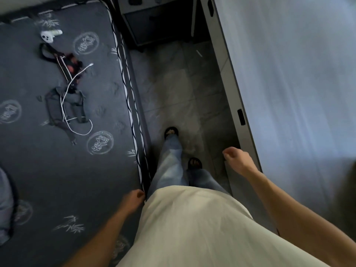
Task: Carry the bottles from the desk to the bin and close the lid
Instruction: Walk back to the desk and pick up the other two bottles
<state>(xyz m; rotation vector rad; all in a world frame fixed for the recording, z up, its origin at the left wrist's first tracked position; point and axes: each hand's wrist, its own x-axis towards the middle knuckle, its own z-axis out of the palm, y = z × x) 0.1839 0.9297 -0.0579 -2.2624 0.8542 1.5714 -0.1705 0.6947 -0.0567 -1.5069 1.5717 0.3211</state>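
Beside the mattress (57,160), which serves as the landmark for everything else, the left hand (133,199) hangs at the bed's near edge with its fingers (139,194) curled loosely inward, and nothing shows in their grasp. On the far side of the walkway from the mattress, the right hand (236,158) is raised with its fingers (227,152) folded into a soft fist, likewise empty as far as can be seen. No bottles, desk or bin appear anywhere; they lie outside what the camera takes in, so neither hand has anything of the task's yet.

Outward from the hands, bare forearms run back to a pale, smooth shirt, loose light denim trousers and dark open sandals (194,163) on a glossy grey tiled floor (183,89). The mattress is dark, quilted, printed with pale round emblems and bamboo sprigs, and piped along its edge in a black-and-white braid. On it, well in from that edge, lie a white game controller (50,35), a tangle of dark webbing straps (65,106) and a thin white cable (77,112) looping over them. Across the aisle from the mattress stands a pale, flat-fronted cabinet (289,83) with small dark slot handles; beyond the mattress's far corner sits a dark boxy unit (158,26).

The aisle is narrow and the tiles look slick, so open sandals could slip or catch the bed frame. The right fist passes close to the cabinet's hard edge and could knock it.
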